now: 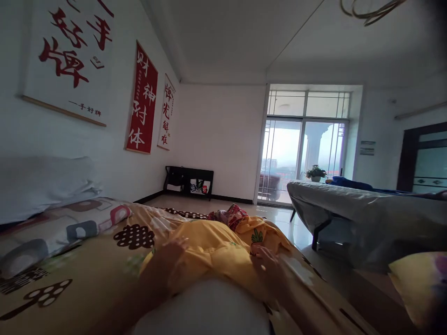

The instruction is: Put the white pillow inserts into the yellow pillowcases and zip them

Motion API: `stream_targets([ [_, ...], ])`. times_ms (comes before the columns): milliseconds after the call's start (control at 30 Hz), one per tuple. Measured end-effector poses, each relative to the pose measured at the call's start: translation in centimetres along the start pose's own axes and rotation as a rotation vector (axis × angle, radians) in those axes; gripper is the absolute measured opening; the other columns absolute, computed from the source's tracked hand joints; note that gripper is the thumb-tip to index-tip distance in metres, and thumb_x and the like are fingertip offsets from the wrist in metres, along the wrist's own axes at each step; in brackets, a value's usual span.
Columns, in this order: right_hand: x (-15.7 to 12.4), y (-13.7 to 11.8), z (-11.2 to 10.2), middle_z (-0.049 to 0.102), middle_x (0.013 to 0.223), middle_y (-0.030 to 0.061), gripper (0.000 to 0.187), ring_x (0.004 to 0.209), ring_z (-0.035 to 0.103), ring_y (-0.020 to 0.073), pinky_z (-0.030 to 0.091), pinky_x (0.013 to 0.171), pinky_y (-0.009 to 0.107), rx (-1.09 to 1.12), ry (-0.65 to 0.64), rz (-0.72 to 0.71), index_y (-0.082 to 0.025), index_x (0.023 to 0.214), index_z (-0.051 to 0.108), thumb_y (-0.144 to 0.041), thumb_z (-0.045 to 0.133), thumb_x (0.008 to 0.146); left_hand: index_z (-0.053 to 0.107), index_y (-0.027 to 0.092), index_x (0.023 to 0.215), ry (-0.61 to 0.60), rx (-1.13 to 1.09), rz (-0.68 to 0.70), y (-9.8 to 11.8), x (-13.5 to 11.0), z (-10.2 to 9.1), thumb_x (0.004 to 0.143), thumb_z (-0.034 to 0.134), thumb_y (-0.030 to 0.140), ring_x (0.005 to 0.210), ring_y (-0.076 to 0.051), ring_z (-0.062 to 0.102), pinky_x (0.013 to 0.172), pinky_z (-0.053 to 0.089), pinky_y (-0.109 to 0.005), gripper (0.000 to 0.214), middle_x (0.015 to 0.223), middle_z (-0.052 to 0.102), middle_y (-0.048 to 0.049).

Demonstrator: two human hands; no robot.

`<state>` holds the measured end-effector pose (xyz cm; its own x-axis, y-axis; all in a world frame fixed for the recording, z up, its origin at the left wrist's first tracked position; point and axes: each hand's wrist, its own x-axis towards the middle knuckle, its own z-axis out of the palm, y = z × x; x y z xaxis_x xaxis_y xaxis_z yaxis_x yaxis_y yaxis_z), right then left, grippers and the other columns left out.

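A yellow garment [213, 253] lies bunched on a bed covered by a yellow patterned sheet [104, 260]. My left hand [172, 253] rests on the garment's left side, fingers curled down onto the cloth. My right hand [267, 260] presses on its right side near a small green print, fingers bent against the fabric. Whether either hand pinches the cloth is unclear in the dim light. Beyond the garment lies a red checked cloth [232, 215]. A pale rounded shape [206, 309] fills the bottom centre between my forearms.
A grey-white pillow [42, 184] lies at the left against the wall. A second bed with a grey cover [356, 209] stands at the right across a tiled aisle. A yellow pillow [419, 284] shows at the bottom right. A low black shelf [188, 181] and glass balcony doors [303, 156] are at the far end.
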<state>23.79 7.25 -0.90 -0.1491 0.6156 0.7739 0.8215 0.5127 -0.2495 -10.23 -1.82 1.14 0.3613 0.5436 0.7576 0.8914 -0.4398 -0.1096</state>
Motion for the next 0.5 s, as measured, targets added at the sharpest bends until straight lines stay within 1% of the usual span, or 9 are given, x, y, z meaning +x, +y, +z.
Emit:
stream_targets([
  [67,-0.4,-2.6,1.3,0.068,0.114,0.0059,0.033,0.107,0.062,0.0240,0.048,0.094,0.040,0.084,-0.105,-0.024,-0.026,0.108,0.068,-0.036,0.043,0.089,0.048,0.020,0.133,-0.154,-0.066,0.077,2.2,0.0,1.6,0.092,0.039,0.023,0.129,-0.025,0.048,0.106,0.041,-0.044,0.042,0.138,0.053,-0.0089],
  [100,-0.5,-3.7,1.8,0.066,0.120,0.0055,0.034,0.113,0.059,0.0247,0.045,0.099,0.041,0.116,-0.177,-0.067,-0.027,0.114,0.066,-0.035,0.043,0.090,0.046,0.021,0.136,-0.219,-0.103,0.105,3.0,0.1,2.1,0.092,0.041,0.024,0.130,-0.025,0.046,0.108,0.040,-0.044,0.044,0.141,0.051,-0.0086],
  [167,-0.6,-4.9,2.6,0.060,0.131,0.0029,0.038,0.124,0.052,0.0260,0.037,0.108,0.042,0.174,-0.325,-0.160,-0.031,0.125,0.061,-0.034,0.048,0.089,0.042,0.023,0.141,-0.313,-0.173,0.120,3.3,0.4,3.1,0.092,0.044,0.031,0.133,-0.026,0.043,0.110,0.038,-0.045,0.049,0.145,0.046,-0.0082],
  [200,-0.7,-4.9,3.0,0.056,0.135,0.0007,0.041,0.128,0.049,0.0259,0.033,0.111,0.042,0.208,-0.400,-0.178,-0.034,0.130,0.058,-0.036,0.049,0.090,0.041,0.025,0.142,-0.333,-0.204,0.090,2.8,0.3,3.7,0.092,0.045,0.036,0.132,-0.026,0.044,0.110,0.038,-0.045,0.051,0.145,0.045,-0.0080],
  [267,-1.1,-4.0,4.3,0.050,0.141,-0.0024,0.044,0.132,0.044,0.0246,0.029,0.115,0.042,0.279,-0.515,-0.135,-0.037,0.135,0.052,-0.045,0.046,0.092,0.040,0.029,0.143,-0.362,-0.258,-0.009,0.7,-0.3,5.6,0.093,0.044,0.045,0.131,-0.025,0.045,0.109,0.039,-0.045,0.053,0.145,0.045,-0.0062],
  [300,-1.4,-3.2,5.0,0.048,0.142,-0.0027,0.046,0.134,0.042,0.0237,0.028,0.116,0.042,0.308,-0.533,-0.091,-0.036,0.136,0.050,-0.048,0.043,0.093,0.041,0.031,0.142,-0.370,-0.275,-0.059,-0.8,-0.9,7.0,0.093,0.043,0.049,0.131,-0.025,0.045,0.109,0.040,-0.045,0.052,0.145,0.045,-0.0050],
  [400,-2.0,-0.7,7.4,0.046,0.144,-0.0005,0.049,0.136,0.038,0.0223,0.026,0.116,0.043,0.349,-0.496,0.015,-0.032,0.137,0.050,-0.053,0.039,0.094,0.040,0.033,0.142,-0.363,-0.273,-0.171,-5.7,-3.3,12.2,0.095,0.034,0.053,0.135,-0.023,0.040,0.109,0.038,-0.043,0.051,0.149,0.039,-0.0035],
  [467,-2.2,0.3,8.5,0.044,0.145,0.0005,0.050,0.137,0.037,0.0217,0.026,0.116,0.044,0.361,-0.475,0.025,-0.032,0.138,0.049,-0.053,0.038,0.094,0.035,0.033,0.144,-0.347,-0.272,-0.207,-7.9,-5.4,15.2,0.097,0.026,0.051,0.138,-0.020,0.035,0.112,0.034,-0.040,0.051,0.151,0.033,-0.0020],
  [500,-2.3,0.5,8.9,0.044,0.145,0.0013,0.050,0.137,0.037,0.0217,0.027,0.116,0.044,0.369,-0.471,0.022,-0.031,0.138,0.049,-0.053,0.038,0.094,0.033,0.031,0.145,-0.346,-0.278,-0.220,-8.6,-6.4,16.2,0.098,0.024,0.050,0.138,-0.019,0.034,0.113,0.033,-0.039,0.052,0.152,0.033,-0.0021],
])
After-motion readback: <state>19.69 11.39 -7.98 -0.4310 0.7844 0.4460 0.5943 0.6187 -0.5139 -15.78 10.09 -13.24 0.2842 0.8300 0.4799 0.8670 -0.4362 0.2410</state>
